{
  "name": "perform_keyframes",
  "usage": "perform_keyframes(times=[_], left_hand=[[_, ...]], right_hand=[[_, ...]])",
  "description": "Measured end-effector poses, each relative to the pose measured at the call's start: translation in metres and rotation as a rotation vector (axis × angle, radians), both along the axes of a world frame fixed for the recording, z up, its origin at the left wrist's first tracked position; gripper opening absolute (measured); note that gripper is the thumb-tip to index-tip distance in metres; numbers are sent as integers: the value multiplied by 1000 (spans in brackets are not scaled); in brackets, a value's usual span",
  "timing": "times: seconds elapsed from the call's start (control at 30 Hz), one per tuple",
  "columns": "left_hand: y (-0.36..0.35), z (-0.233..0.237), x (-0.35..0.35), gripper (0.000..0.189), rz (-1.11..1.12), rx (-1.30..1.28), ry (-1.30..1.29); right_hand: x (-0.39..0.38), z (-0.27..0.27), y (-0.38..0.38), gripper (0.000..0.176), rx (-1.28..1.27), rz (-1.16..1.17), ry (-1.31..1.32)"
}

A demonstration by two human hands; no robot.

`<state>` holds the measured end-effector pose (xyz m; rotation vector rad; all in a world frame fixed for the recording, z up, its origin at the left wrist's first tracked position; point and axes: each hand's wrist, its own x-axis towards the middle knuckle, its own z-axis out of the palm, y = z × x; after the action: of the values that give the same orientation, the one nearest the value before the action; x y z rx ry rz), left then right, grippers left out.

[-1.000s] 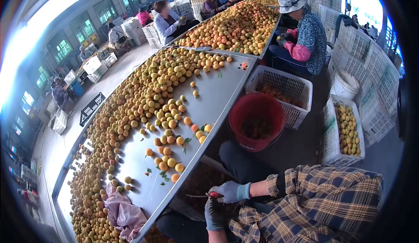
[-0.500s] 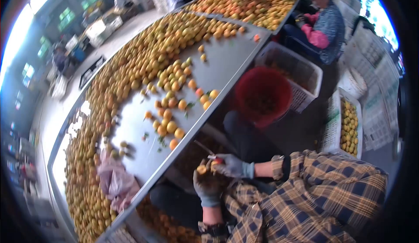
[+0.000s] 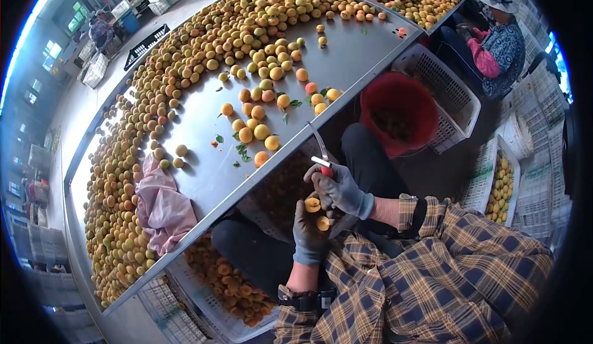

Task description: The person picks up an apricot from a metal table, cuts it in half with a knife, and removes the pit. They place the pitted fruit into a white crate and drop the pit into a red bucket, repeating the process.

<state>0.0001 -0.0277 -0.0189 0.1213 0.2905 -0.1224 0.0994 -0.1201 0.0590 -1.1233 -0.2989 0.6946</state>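
My left hand (image 3: 310,236), in a grey-blue glove, holds an apricot split in two. One apricot half (image 3: 312,204) shows its cut face at the fingertips, and the other half (image 3: 323,223) lies nearer the palm. Just beside it, my right hand (image 3: 344,191), gloved too, is closed around a knife (image 3: 325,169) with a red and white handle. Its thin curved blade points away toward the table edge. Both hands are above my lap, close to the metal table (image 3: 204,186), where whole apricots (image 3: 247,135) lie loose near the rim.
A long heap of apricots (image 3: 185,59) covers the table's far side. A pink cloth (image 3: 162,199) lies at the left. Below are a crate of apricot halves (image 3: 272,323), a red bucket (image 3: 426,121) and a white crate (image 3: 472,118). A co-worker (image 3: 503,50) sits beyond.
The view has shifted, so the table and hands appear elsewhere in the frame. The apricot now shows as two open halves in my left hand, and the knife's blade points away from it.
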Motion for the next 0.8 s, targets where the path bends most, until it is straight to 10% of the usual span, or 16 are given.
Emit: perform_keyframes(times=[0.5, 0.57, 0.63, 0.73, 0.8], left_hand=[[-24, 23, -2, 45, 17, 544, 202], [-30, 10, -1, 44, 36, 536, 232], [-35, -2, -2, 45, 244, 1192, 87], [-22, 3, -8, 35, 42, 555, 140], [-23, 7, -6, 26, 22, 261, 200]], right_hand=[[-6, -16, 10, 12, 60, -127, -183], [-8, -16, 10, 13, -9, -86, -525], [-9, -19, 10, 14, -85, -33, -601], [-12, -26, 11, 10, 45, -49, -46], [-15, -28, 17, 9, 7, -105, -237]])
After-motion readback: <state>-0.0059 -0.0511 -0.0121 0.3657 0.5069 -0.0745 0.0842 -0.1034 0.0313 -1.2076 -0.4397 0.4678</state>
